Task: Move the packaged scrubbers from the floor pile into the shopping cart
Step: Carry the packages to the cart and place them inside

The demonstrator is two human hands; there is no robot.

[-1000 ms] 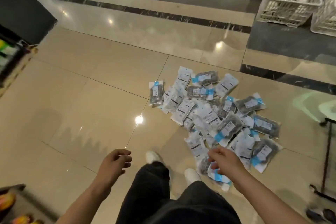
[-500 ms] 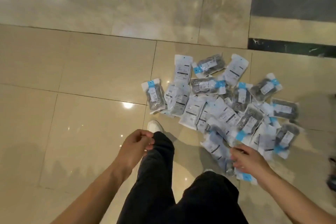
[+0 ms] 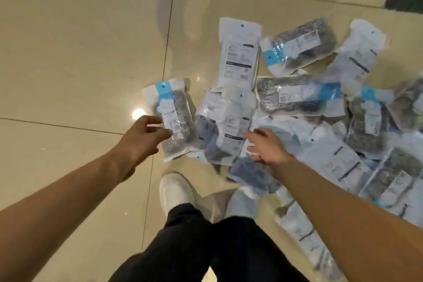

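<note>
Your left hand (image 3: pixel 146 135), fingers loosely spread and holding nothing, sits nearest the lone packet (image 3: pixel 172 119), whose long axis runs away just beyond your fingertips

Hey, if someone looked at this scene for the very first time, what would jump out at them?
First, the pile of packaged scrubbers sprawled over the glossy beige tiled floor, filling the right half of the view. Next, two bare hands reaching in from below: the left hand at a lone blue-banded packet on the pile's left edge, the right hand spread over the heap's near side.
</note>
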